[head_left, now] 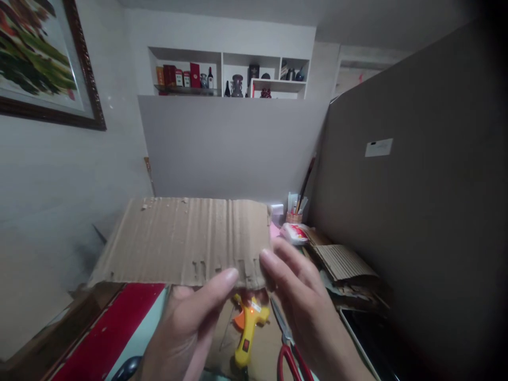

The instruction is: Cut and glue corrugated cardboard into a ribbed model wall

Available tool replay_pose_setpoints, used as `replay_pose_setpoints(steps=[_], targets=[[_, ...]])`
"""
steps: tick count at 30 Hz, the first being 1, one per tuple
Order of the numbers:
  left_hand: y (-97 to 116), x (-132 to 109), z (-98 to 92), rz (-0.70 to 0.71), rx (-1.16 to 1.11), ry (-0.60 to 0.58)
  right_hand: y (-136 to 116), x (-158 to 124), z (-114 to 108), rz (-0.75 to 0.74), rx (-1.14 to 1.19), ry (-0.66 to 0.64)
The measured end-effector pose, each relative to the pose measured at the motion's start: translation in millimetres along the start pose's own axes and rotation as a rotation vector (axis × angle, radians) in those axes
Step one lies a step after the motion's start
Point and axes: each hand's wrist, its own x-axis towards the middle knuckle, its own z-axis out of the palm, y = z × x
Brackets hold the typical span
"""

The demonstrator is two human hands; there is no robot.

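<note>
A rectangular piece of corrugated cardboard, its ridges showing and a few torn spots on its surface, is held up in front of me. My left hand grips its lower edge, thumb on the near face and fingers behind. At its right end, my right hand has its fingertips against the edge; what the thumb does is hidden. Below the cardboard lies a yellow glue gun with an orange trigger. Scissors with red handles rest beside it, close under my right hand.
Cardboard scraps are piled at the right, near a dark flat-screened device. Behind them are a soft white-and-red packet and a pen holder. Grey panels stand at the back and right. A red strip runs at lower left.
</note>
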Motion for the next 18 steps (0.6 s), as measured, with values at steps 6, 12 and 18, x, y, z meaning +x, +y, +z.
replay_pose_setpoints(steps=[6,12,18], targets=[[-9,1,-8.8,0.012,0.158,0.124,-2,-8,-2,-0.894,-0.96,0.462],[-12,-8,-14.3,0.176,0.317,0.243,-6,-14,-2,-0.976,-1.065,0.388],[-21,-17,-17.9,0.311,0.431,0.27,1,-9,0,-0.927,-0.897,0.245]])
